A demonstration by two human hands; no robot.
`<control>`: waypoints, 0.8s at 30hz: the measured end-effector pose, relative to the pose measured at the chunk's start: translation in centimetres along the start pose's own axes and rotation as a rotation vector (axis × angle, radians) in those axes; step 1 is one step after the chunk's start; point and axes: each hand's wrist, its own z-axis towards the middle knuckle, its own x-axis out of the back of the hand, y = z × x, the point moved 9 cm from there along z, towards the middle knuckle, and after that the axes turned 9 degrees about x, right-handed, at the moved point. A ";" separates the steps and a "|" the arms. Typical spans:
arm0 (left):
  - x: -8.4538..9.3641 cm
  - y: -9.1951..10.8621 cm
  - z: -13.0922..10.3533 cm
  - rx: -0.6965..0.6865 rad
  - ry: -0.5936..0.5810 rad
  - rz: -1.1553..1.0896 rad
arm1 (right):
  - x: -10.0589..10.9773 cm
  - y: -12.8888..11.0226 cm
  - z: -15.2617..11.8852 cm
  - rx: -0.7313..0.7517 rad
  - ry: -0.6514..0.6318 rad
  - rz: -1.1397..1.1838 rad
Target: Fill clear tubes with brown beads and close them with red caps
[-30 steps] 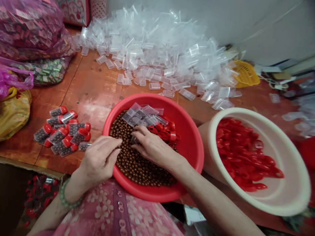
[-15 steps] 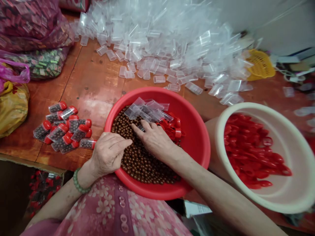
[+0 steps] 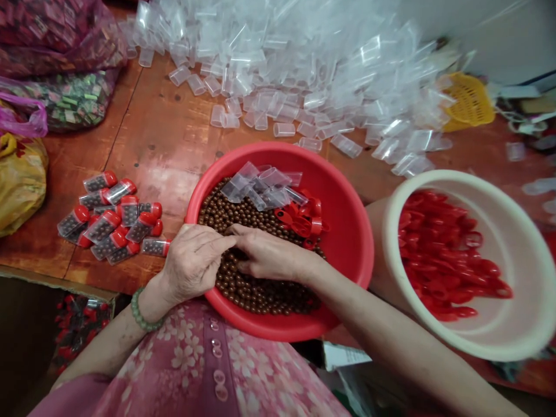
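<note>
Over the left rim of a red basin (image 3: 354, 226), my left hand (image 3: 193, 263) is closed, thumb and forefinger pointing right. My right hand (image 3: 269, 253) meets its fingertips above the small brown beads (image 3: 269, 301), with its fingers bent together. Whatever lies between or inside the two hands is hidden. At the back of the basin, clear plastic tubes (image 3: 264, 186) rest on the beads, beside several red plastic caps (image 3: 304, 220). Left of the basin lies a pile of bead-filled tubes with red caps (image 3: 104, 226).
A large heap of clear tubes (image 3: 295, 75) covers the back of the table, near a yellow basket (image 3: 471, 101). To the right stands a white tub (image 3: 512, 341) of red caps. Filled bags (image 3: 69, 46) sit at the left; more red-capped pieces (image 3: 80, 330) lie below the table edge.
My right hand has drawn back and left from the clear tubes, across the beads, to my left fingertips. My left hand stays almost where it was. The view has shifted slightly.
</note>
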 end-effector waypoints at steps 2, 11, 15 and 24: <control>0.0 -0.1 0.0 0.009 -0.008 -0.001 | 0.3 0.6 0.2 0.043 0.012 0.201; -1.0 0.7 0.6 0.193 -0.437 0.125 | -0.5 3.2 -0.4 0.051 0.068 1.106; -2.2 0.9 1.1 0.178 -0.566 0.148 | 0.3 2.4 -0.6 0.131 0.082 1.180; -2.0 1.0 3.0 0.325 -0.463 -0.226 | 5.4 2.4 -4.5 0.152 0.285 0.723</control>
